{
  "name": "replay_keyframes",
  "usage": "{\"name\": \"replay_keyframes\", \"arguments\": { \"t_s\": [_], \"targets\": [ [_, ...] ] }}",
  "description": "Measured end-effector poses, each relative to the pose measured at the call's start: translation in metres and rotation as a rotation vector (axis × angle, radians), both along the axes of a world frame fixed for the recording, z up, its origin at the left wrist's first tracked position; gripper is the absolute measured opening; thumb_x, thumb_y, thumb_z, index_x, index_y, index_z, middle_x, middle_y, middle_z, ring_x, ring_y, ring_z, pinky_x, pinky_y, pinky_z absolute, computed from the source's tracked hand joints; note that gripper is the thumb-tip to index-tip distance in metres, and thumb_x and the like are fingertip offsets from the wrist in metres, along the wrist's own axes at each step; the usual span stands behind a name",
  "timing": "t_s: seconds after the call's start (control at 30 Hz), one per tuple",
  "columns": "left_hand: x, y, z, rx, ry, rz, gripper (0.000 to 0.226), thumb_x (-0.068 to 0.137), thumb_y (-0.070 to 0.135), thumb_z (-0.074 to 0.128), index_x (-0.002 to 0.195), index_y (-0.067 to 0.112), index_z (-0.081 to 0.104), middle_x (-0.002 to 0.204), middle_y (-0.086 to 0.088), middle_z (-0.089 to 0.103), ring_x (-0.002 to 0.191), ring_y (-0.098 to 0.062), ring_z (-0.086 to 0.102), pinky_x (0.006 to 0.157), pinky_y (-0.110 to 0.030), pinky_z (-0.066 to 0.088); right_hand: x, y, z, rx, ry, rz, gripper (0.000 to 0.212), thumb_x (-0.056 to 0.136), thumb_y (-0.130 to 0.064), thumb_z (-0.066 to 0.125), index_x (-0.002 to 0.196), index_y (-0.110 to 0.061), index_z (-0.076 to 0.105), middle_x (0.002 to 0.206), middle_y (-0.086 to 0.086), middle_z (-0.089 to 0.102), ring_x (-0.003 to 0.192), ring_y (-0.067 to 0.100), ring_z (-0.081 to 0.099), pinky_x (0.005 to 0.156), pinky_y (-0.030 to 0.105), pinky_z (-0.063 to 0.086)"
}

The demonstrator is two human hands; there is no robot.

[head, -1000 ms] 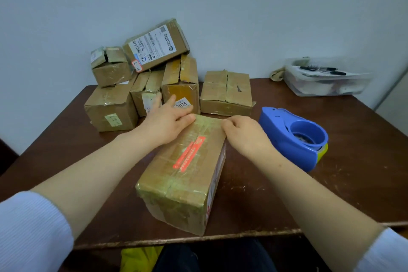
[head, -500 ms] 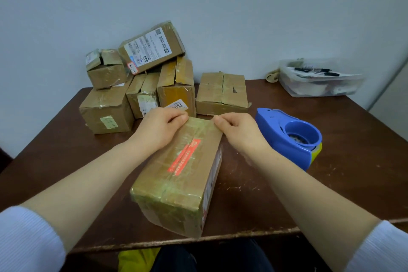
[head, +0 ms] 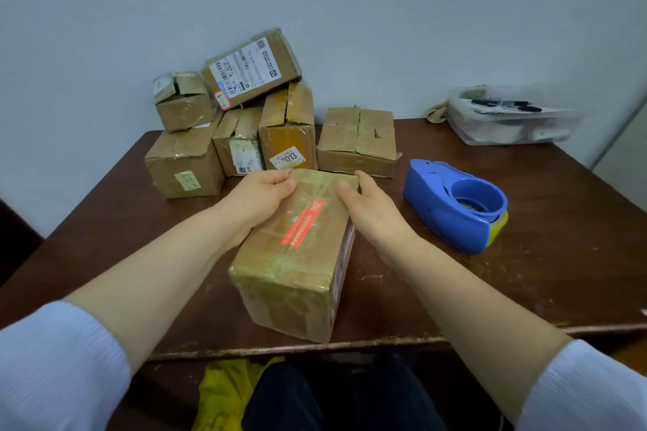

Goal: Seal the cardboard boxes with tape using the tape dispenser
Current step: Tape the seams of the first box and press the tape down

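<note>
A long cardboard box (head: pixel 294 255) wrapped in yellowish tape, with a red label on top, lies on the brown table (head: pixel 525 273) in front of me. My left hand (head: pixel 259 199) grips its far left corner, fingers curled over the far edge. My right hand (head: pixel 371 210) holds the far right corner, thumb on top and fingers down the side. The blue tape dispenser (head: pixel 455 203) stands on the table to the right of the box, untouched.
A heap of several cardboard boxes (head: pixel 231 122) is stacked at the back left against the wall, with one flat box (head: pixel 357 140) beside it. A clear plastic bin (head: pixel 507 119) sits at the back right. The table's front edge runs just below the box.
Both hands have shifted from pressing the top far end of the box to gripping its far corners. The box has stayed in place.
</note>
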State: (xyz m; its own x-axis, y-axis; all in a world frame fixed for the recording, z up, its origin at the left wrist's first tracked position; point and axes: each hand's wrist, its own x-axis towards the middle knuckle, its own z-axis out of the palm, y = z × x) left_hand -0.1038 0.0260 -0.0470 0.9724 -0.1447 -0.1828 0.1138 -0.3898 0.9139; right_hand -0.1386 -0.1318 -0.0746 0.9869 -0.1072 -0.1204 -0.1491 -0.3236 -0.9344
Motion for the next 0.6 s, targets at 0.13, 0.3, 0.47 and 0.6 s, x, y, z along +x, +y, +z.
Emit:
{"name": "replay_keyframes", "arguments": {
  "t_s": [0.13,0.3,0.47,0.6],
  "targets": [
    [-0.009,0.008,0.003,-0.054,0.061,-0.012,0.01,0.096,0.027,0.055,0.1,0.035,0.058,0.095,0.015,0.061,0.09,-0.006,0.059,0.089,-0.028,0.047,-0.013,-0.008,-0.003,0.203,0.059,-0.064,0.092,0.085,-0.065,0.048,0.152,-0.028,-0.003,0.16,-0.003,0.009,0.147,0.017,0.009,0.116,0.038,0.015],
    [-0.027,0.013,-0.002,-0.021,0.125,0.044,0.027,0.096,0.036,0.053,0.097,0.016,0.071,0.093,-0.006,0.074,0.083,-0.022,0.07,0.076,-0.033,0.056,-0.026,0.013,-0.021,0.211,0.085,0.026,0.071,0.092,-0.055,0.045,0.151,-0.025,0.019,0.145,-0.003,0.044,0.128,0.017,0.046,0.108,0.034,0.036],
    [-0.033,0.013,0.007,-0.224,0.172,0.053,0.024,0.091,0.032,0.06,0.103,0.014,0.071,0.1,-0.003,0.073,0.091,-0.018,0.067,0.081,-0.031,0.051,-0.019,0.009,-0.013,0.435,0.093,-0.001,0.049,0.094,-0.05,0.045,0.14,-0.031,0.041,0.13,-0.003,0.059,0.115,0.019,0.059,0.103,0.044,0.043],
    [-0.035,0.011,0.012,-0.351,0.104,0.01,0.027,0.091,0.03,0.058,0.111,0.015,0.068,0.103,-0.004,0.068,0.102,-0.021,0.059,0.092,-0.032,0.047,-0.017,-0.008,0.009,0.632,0.125,-0.026,0.034,0.095,-0.047,0.047,0.124,-0.03,0.053,0.116,0.001,0.067,0.103,0.022,0.066,0.092,0.046,0.052]
  ]
}}
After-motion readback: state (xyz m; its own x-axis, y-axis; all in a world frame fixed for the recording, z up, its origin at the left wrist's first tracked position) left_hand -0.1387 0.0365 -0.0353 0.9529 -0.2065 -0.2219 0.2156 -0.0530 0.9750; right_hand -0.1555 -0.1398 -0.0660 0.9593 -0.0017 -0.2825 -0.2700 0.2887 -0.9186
